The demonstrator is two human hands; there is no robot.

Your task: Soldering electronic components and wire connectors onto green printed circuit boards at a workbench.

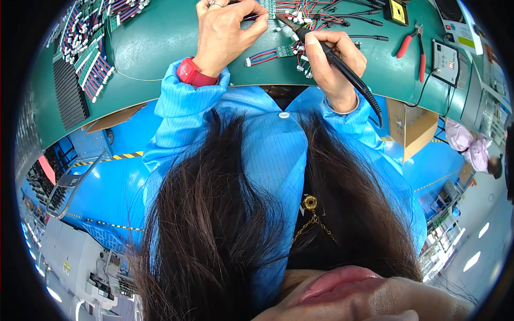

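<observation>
At the table's far edge of view, a green circuit board strip (272, 7) lies among red, black and white wires. My right hand (337, 67) is closed round a black soldering iron (350, 76), whose tip points up and left to the strip's near end. My left hand (227, 35) is just left of the strip, thumb and forefinger pinched together; what they pinch is too small to make out. Between my hands, nearer to me, lies a small green board (284, 51) with wires and white connectors.
Heaped wired boards (80, 32) and a black ribbed tray (69, 93) are on the green table's left. At right are red-handled cutters (413, 48), a black and yellow box (396, 12) and a corded control box (445, 63). A cardboard box (412, 128) stands below the edge; a pink-clothed person (468, 144) is beyond.
</observation>
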